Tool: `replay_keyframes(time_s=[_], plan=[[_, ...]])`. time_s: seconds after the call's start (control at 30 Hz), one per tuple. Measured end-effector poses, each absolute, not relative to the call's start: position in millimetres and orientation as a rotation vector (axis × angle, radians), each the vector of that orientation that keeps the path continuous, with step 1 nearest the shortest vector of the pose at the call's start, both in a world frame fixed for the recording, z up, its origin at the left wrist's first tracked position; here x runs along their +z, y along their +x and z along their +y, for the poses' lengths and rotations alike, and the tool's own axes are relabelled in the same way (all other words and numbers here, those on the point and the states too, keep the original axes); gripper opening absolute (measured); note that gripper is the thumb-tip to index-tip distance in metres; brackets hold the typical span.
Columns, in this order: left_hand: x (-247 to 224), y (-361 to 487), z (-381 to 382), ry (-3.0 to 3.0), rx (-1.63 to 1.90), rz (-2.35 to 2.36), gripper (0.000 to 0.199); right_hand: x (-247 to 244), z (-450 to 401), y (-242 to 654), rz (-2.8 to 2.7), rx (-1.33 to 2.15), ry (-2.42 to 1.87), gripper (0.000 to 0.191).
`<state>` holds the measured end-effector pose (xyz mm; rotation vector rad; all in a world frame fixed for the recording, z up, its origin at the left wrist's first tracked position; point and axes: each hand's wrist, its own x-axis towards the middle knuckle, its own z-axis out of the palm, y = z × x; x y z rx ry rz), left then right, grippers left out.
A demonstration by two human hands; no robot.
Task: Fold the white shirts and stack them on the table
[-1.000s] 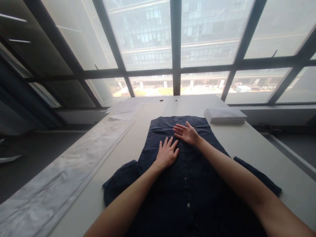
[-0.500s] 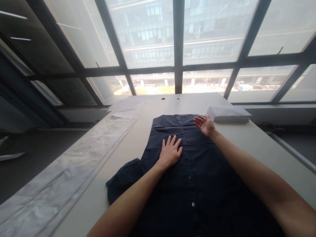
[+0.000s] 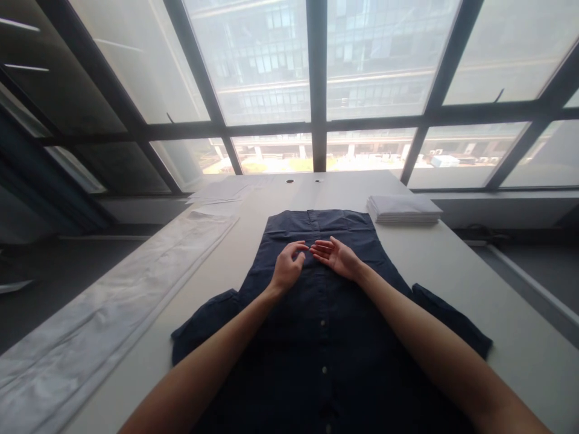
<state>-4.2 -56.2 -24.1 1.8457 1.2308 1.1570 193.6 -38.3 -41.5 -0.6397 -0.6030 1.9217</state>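
A dark navy button-up shirt [image 3: 289, 337] lies spread flat, its button line running down the middle and a sleeve out to each side. Over the upper part of its front, near the button line, is my left hand [image 3: 289, 265], fingers loosely curved and apart, holding nothing. My right hand [image 3: 337, 258] faces it from the other side, palm turned inward and fingers stretched out, also holding nothing. The fingertips of both hands almost meet; whether they touch each other or the cloth, I cannot tell.
The shirt rests on a white table [image 3: 452, 271]. Folded white cloth [image 3: 404, 209] sits in a stack at the back right. Along the left edge stretches a long whitish cloth [image 3: 131, 301], with flat white sheets [image 3: 221, 190] behind it. Large windows stand beyond the table.
My right hand has moved left from the shirt's upper right edge to its middle. My left hand has lifted from lying flat and turned. The right sleeve now shows spread out.
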Motion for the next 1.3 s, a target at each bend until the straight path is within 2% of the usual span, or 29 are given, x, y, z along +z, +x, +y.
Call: replay_keyframes(time_s=[0.17,0.27,0.33,0.43,0.6,0.7,0.8,0.87,0.97,1.03,1.17,1.3], plan=[[-15.2,-3.6,1.0,0.972,0.971,0.887,0.016,-43.9,-38.1,189.4,-0.619,1.874,-0.628,0.056],[-13.9,-17.8,44.3,0.746,0.842,0.827,0.023,-46.5,-38.8,188.1,-0.628,1.842,-0.615,0.058],[-9.8,-33.9,71.9,0.665,0.93,0.862,0.027,-47.4,-39.8,188.3,-0.631,1.836,-0.613,0.056],[2.2,-57.8,106.3,0.569,1.253,0.989,0.03,-47.0,-41.5,189.2,-0.645,1.828,-0.623,0.054],[15.4,-65.0,122.7,0.599,1.386,0.913,0.033,-46.2,-40.6,189.5,-0.666,1.856,-0.625,0.057],[10.0,-54.1,108.7,0.743,1.059,0.724,0.037,-46.8,-38.6,189.0,-0.674,1.874,-0.623,0.059],[2.1,-45.3,101.0,0.794,0.648,0.736,0.036,-47.2,-37.8,189.0,-0.676,1.874,-0.621,0.058],[0.6,-42.6,108.2,0.736,0.761,0.872,0.032,-47.1,-38.3,189.5,-0.68,1.869,-0.617,0.058],[5.1,-41.6,130.7,0.617,1.237,1.048,0.032,-46.5,-39.5,190.3,-0.678,1.868,-0.612,0.061],[9.6,-39.7,142.9,0.6,1.386,1.081,0.035,-46.4,-39.8,190.5,-0.671,1.868,-0.612,0.064],[8.8,-24.8,138.1,0.851,1.301,1.055,0.027,-46.9,-38.5,190.4,-0.675,1.874,-0.611,0.063],[-9.9,-5.8,98.6,1.286,1.098,1.109,0.017,-46.2,-38.4,190.8,-0.685,1.88,-0.604,0.063]])
